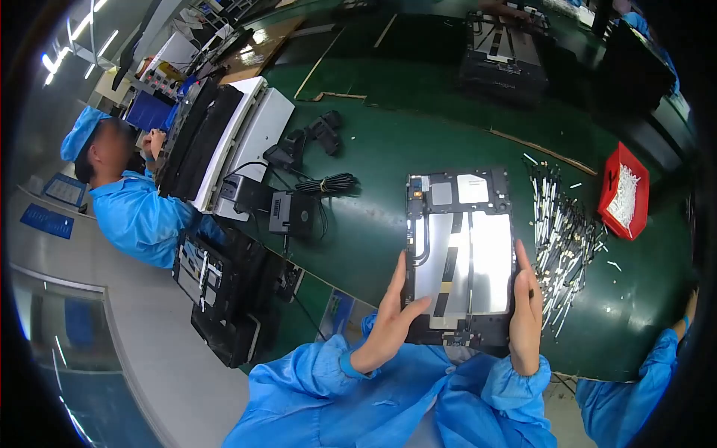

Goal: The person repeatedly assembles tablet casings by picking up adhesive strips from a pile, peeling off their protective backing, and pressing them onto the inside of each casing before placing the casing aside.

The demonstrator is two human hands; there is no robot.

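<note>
While the left hand (387,326) and right hand (526,322) are holding one flat device (489,265) by opposite edges, many thin strips (559,254) lie near it on green table (388,142)

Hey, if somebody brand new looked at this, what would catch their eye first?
Probably the flat black device with its bright silvery panel, held at its sides between the left hand and the right hand. Next, the loose heap of thin black-and-white strips just right of it on the green table, and the red bin of small white pieces beyond the heap.
</note>
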